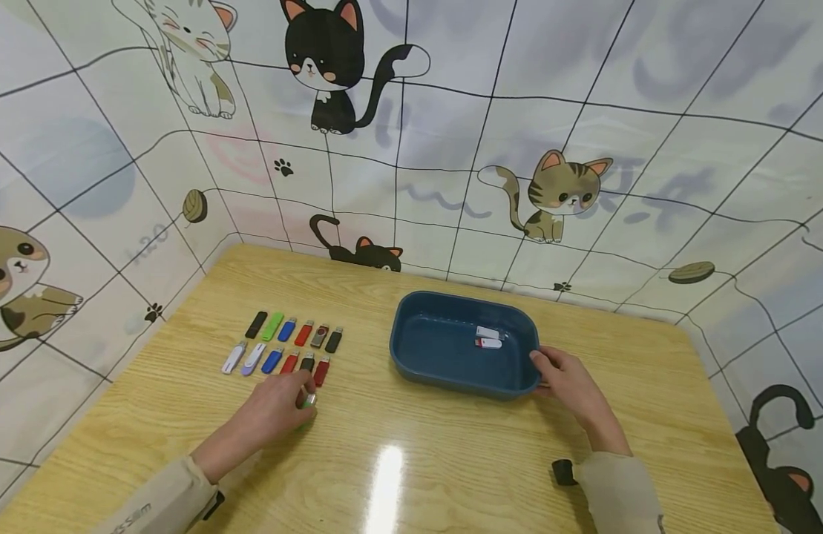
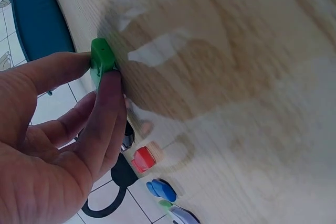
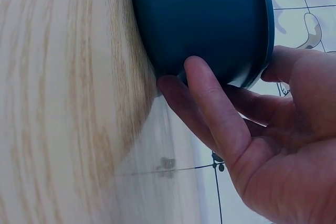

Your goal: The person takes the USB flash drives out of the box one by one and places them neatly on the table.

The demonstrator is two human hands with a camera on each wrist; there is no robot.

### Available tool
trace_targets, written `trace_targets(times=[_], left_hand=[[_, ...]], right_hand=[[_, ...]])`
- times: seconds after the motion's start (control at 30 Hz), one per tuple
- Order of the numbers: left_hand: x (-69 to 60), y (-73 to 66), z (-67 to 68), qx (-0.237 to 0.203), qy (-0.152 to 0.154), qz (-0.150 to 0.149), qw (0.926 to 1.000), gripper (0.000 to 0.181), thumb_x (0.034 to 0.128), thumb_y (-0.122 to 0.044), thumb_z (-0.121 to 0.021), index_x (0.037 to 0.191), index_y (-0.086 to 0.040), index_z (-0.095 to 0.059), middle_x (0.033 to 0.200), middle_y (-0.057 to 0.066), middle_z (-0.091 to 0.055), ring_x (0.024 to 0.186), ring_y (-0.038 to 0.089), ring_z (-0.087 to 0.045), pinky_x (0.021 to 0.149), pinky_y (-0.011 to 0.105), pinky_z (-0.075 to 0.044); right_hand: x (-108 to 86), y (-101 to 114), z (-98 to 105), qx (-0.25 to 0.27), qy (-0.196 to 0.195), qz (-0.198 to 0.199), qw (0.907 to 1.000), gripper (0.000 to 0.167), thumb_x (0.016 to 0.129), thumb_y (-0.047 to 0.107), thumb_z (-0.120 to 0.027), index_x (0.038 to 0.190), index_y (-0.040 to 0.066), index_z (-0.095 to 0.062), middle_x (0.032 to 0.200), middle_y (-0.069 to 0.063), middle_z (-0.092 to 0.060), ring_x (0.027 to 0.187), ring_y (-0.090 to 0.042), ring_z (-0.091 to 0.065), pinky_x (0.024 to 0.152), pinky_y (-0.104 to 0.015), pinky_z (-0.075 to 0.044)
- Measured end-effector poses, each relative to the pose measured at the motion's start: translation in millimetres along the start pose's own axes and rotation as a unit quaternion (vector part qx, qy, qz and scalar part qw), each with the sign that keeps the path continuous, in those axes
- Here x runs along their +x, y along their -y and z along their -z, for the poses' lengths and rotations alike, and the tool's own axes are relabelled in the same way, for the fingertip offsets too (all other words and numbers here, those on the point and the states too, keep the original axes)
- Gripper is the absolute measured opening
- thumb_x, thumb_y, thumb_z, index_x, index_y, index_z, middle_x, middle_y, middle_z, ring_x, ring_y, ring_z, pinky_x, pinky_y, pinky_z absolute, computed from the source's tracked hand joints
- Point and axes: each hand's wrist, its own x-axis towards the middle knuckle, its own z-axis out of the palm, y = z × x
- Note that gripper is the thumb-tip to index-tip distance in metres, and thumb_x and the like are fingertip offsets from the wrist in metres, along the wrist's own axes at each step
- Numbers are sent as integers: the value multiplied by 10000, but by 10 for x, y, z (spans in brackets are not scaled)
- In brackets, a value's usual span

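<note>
My left hand (image 1: 277, 408) pinches a green USB stick (image 2: 103, 56) between thumb and fingers, just above the wooden table. In the head view the fingers hide most of that stick. My right hand (image 1: 571, 386) grips the right end of a dark blue plastic basin (image 1: 444, 382), thumb at the rim and fingers against the outside wall (image 3: 205, 24). Inside the basin lie two USB sticks, one white (image 1: 487, 333) and one white and red (image 1: 489, 343). Near my left hand, a dark red USB stick (image 1: 322, 371) and a black one (image 1: 307, 362) lie on the table.
Two rows of USB sticks lie left of the basin, among them a bright green one (image 1: 273, 326), a blue one (image 1: 287, 329) and a white one (image 1: 234, 357). Cat-printed sheeting (image 1: 444, 185) borders the table (image 1: 464, 460) at the back and sides.
</note>
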Motion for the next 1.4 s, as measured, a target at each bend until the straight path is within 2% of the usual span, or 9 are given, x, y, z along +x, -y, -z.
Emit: trace_targets(times=[0.3,0.5,0.6,0.73,0.87,1.03,1.1,1.2,1.4], left_hand=[[9,-35,2,169,3,22,9999,225,803,-49,-831,934,-78,-651,728,-26,-587,667,114,-517,591,319,-451],[36,-40,19,253,-60,-78,9996,210,827,-86,-827,956,-55,-665,752,-7,-604,662,118,-527,562,308,-454],[61,-67,85,327,-203,-209,9990,191,852,-108,-819,966,-50,-678,786,4,-622,671,111,-539,550,289,-457],[120,-158,211,368,-541,-497,9966,151,887,-119,-807,959,-67,-686,760,-36,-598,617,84,-509,521,267,-431],[200,-295,316,277,-845,-823,9926,120,917,-116,-778,998,-81,-697,728,-87,-578,576,48,-490,491,251,-405],[329,-553,385,289,-1012,-1063,9888,124,930,-139,-769,1037,-110,-714,840,-57,-660,731,81,-605,580,271,-481],[392,-695,390,310,-1001,-1184,9874,131,931,-153,-775,1042,-111,-721,893,-31,-675,795,129,-636,637,303,-515],[504,-912,357,317,-922,-1525,9835,150,929,-157,-785,1051,-94,-726,948,6,-684,854,168,-654,716,337,-544],[732,-1281,273,366,-645,-2264,9712,162,950,-173,-768,1084,-92,-725,1012,25,-688,876,157,-662,742,331,-557]], right_hand=[[-7,40,7,-13,-36,-11,10000,625,1124,339,-445,1546,-110,-344,1466,-345,-476,1224,-388,-632,895,-402,-586],[-7,42,24,-54,-46,46,10000,632,1126,349,-432,1543,-117,-342,1470,-352,-471,1224,-387,-630,890,-407,-587],[-9,41,32,-36,-51,44,10000,628,1127,344,-434,1547,-113,-339,1480,-353,-462,1243,-405,-614,894,-410,-585],[-5,38,44,-22,-49,65,10000,618,1128,333,-432,1547,-112,-340,1481,-353,-461,1256,-417,-601,892,-407,-586],[-6,42,50,-18,-52,69,10000,621,1127,337,-434,1546,-112,-342,1471,-351,-470,1248,-414,-607,888,-403,-588],[-11,41,42,-31,-83,18,10000,629,1124,343,-443,1541,-118,-346,1455,-348,-483,1210,-383,-633,884,-398,-589],[-15,37,32,-10,-99,-5,9999,627,1123,340,-450,1539,-117,-350,1455,-346,-485,1205,-376,-638,884,-396,-589],[-12,21,14,79,-85,-15,9999,621,1123,335,-452,1540,-114,-350,1467,-353,-473,1219,-392,-633,890,-396,-588],[-21,8,-14,189,-35,5,9998,604,1125,323,-448,1545,-101,-352,1485,-352,-459,1252,-421,-608,907,-413,-582]])
